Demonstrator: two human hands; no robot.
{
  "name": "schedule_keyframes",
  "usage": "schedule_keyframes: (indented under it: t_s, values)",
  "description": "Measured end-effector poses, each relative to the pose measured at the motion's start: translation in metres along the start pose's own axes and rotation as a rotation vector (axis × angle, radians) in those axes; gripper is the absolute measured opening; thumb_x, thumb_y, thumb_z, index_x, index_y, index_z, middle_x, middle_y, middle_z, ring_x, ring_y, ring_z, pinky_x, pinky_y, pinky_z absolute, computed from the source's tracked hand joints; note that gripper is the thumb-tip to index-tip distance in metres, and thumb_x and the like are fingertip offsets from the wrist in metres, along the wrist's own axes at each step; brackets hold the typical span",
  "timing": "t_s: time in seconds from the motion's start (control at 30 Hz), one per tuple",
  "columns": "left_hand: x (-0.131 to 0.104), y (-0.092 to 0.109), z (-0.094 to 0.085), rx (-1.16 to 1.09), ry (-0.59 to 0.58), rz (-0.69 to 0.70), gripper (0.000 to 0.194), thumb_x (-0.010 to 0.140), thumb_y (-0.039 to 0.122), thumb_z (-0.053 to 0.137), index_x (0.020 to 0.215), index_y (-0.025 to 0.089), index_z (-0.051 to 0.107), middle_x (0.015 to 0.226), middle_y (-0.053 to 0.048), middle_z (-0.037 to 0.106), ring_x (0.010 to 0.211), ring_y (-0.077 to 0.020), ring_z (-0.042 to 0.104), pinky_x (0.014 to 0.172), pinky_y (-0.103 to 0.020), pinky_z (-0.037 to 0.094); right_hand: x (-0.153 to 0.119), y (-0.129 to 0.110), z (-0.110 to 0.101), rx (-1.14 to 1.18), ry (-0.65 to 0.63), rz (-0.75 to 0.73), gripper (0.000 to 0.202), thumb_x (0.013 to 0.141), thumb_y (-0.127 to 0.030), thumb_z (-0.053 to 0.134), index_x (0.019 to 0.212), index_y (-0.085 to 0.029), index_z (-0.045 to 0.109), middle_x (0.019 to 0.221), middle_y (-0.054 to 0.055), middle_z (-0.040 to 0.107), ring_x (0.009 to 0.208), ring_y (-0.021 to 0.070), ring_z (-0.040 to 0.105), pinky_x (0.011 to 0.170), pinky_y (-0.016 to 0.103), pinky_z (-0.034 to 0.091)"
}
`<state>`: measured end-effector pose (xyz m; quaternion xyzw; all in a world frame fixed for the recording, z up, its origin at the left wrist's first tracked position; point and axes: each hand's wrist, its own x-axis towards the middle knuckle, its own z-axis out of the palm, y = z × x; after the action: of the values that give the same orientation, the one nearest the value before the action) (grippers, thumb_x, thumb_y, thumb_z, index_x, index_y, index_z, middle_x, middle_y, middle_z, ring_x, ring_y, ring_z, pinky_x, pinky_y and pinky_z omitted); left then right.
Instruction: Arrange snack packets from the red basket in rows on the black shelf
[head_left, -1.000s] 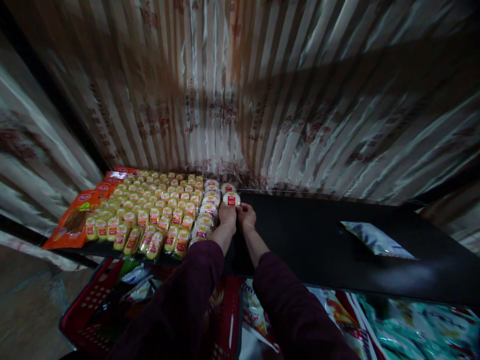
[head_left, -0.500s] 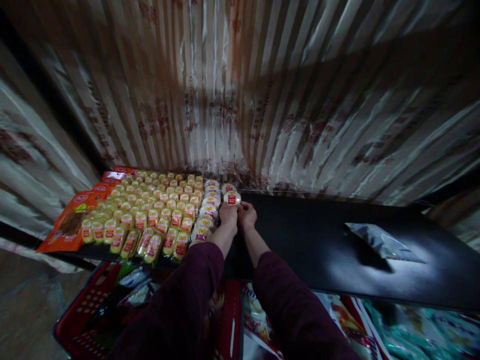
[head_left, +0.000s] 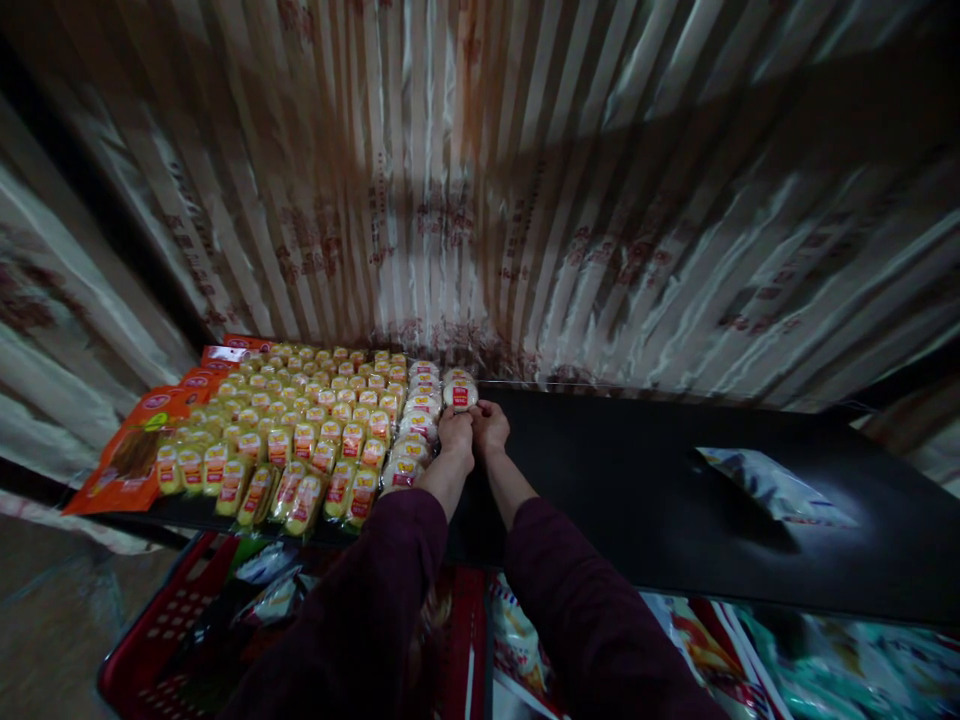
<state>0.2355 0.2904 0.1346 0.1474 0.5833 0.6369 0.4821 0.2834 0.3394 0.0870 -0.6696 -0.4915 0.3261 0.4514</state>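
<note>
A round white wrapped cake (head_left: 460, 394) with a red label is pinched between my two hands over the black shelf (head_left: 585, 470). My left hand (head_left: 456, 437) grips its lower left edge, and my right hand (head_left: 490, 428) has its fingers closed at the lower right edge. Just behind it, partly hidden, is another white wrapped cake (head_left: 456, 375). To the left runs a column of white wrapped cakes (head_left: 418, 428). Beyond that column stand rows of yellow wrapped cakes (head_left: 304, 440) with red and orange labels.
Orange snack packets (head_left: 139, 450) lie at the shelf's left end. A silvery bag (head_left: 776, 487) rests on the right part. Below the shelf's front edge are a red basket (head_left: 154, 625) and boxes of packaged snacks (head_left: 847, 660). A printed, pleated sheet (head_left: 480, 200) hangs behind.
The held cake has shifted slightly left and closer to the cake behind it. Both hands have moved slightly left with it.
</note>
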Motion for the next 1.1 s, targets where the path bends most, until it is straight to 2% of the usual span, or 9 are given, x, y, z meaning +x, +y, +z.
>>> schedule_keyframes:
  t_s: [0.07, 0.23, 0.37, 0.73, 0.9, 1.1]
  values:
    - [0.001, -0.001, 0.0, -0.015, 0.005, -0.012, 0.027, 0.065, 0.0, 0.052, 0.083, 0.018, 0.062, 0.067, 0.001, 0.058, 0.073, -0.0143, 0.056, 0.069, -0.025, 0.043, -0.003, -0.004, -0.002, -0.073, 0.005, -0.024, 0.025, 0.075, -0.024, 0.056, 0.097, -0.015, 0.064, 0.085, 0.006, 0.07, 0.076, 0.0163, 0.064, 0.074, 0.025, 0.048]
    - [0.007, -0.007, 0.002, -0.028, -0.023, -0.039, 0.027, 0.064, -0.001, 0.05, 0.082, 0.018, 0.059, 0.064, 0.003, 0.054, 0.065, -0.0113, 0.053, 0.064, -0.023, 0.042, -0.012, -0.02, -0.013, -0.34, -0.048, -0.012, 0.028, 0.081, -0.028, 0.054, 0.107, -0.023, 0.061, 0.103, 0.005, 0.066, 0.087, 0.017, 0.063, 0.074, 0.027, 0.046]
    - [0.012, -0.011, 0.002, -0.017, -0.018, -0.042, 0.025, 0.065, 0.0, 0.051, 0.08, 0.019, 0.059, 0.063, 0.003, 0.052, 0.067, -0.0114, 0.054, 0.066, -0.022, 0.042, -0.015, -0.027, -0.017, -0.434, -0.106, 0.009, 0.029, 0.084, -0.031, 0.052, 0.111, -0.026, 0.061, 0.11, 0.006, 0.062, 0.092, 0.0187, 0.062, 0.074, 0.029, 0.045]
    - [0.026, -0.018, 0.005, 0.053, -0.045, -0.01, 0.012, 0.07, 0.008, 0.054, 0.073, 0.02, 0.053, 0.071, -0.001, 0.058, 0.069, -0.0129, 0.056, 0.065, -0.022, 0.044, -0.015, -0.031, -0.018, -0.498, -0.164, -0.028, 0.039, 0.088, -0.033, 0.047, 0.126, -0.031, 0.053, 0.114, 0.006, 0.058, 0.095, 0.0188, 0.06, 0.076, 0.028, 0.046]
    - [0.024, -0.013, 0.006, 0.098, -0.008, -0.026, 0.012, 0.071, 0.009, 0.055, 0.069, 0.02, 0.053, 0.07, -0.001, 0.059, 0.07, -0.0144, 0.057, 0.062, -0.023, 0.043, -0.013, -0.028, -0.015, -0.506, -0.161, -0.042, 0.039, 0.087, -0.034, 0.047, 0.126, -0.031, 0.055, 0.113, 0.007, 0.059, 0.094, 0.0198, 0.06, 0.076, 0.029, 0.046]
    - [0.02, -0.015, 0.005, 0.011, -0.032, -0.031, 0.011, 0.071, 0.01, 0.058, 0.068, 0.021, 0.054, 0.066, 0.0, 0.057, 0.07, -0.0147, 0.056, 0.066, -0.025, 0.044, -0.011, -0.02, -0.014, -0.445, -0.116, -0.094, 0.039, 0.085, -0.031, 0.05, 0.122, -0.028, 0.06, 0.108, 0.007, 0.06, 0.09, 0.0187, 0.06, 0.076, 0.028, 0.046]
